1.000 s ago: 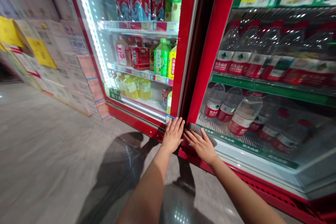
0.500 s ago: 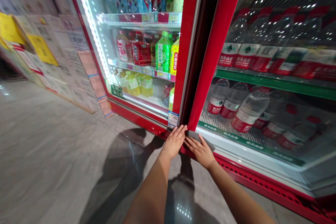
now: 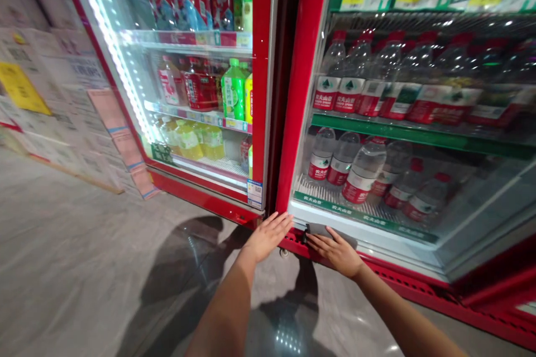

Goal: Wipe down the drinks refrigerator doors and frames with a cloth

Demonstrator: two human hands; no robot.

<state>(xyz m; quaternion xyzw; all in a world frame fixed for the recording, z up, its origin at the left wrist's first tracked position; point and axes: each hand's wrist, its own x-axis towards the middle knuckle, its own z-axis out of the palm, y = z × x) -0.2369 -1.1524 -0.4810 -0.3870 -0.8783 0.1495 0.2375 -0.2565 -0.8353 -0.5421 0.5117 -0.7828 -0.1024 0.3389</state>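
Observation:
My left hand (image 3: 268,234) lies with outstretched fingers on the red lower corner of the right-hand drinks fridge (image 3: 288,173), holding nothing. To its right, my right hand (image 3: 337,252) presses a dark grey, cloth-like piece (image 3: 348,239) against the fridge's bottom front edge. The fingers point left and the thumb rests over the piece, which is partly hidden by the hand. A small black bit (image 3: 307,231) shows at the fingertips. Just above stands the green shelf strip (image 3: 341,209), with red-labelled water bottles (image 3: 362,173) behind it.
On the left is a second red-framed drinks fridge (image 3: 260,122), lit inside, with bottled drinks such as a green bottle (image 3: 233,92). Stacked cartons (image 3: 62,106) line its left side. Grey floor tiles (image 3: 84,251) lie in front. A caster (image 3: 284,253) shows beneath the right fridge.
My right hand has slid right along the fridge's bottom edge with the dark grey piece, away from the corner. The gap between my hands has widened. The view has shifted right.

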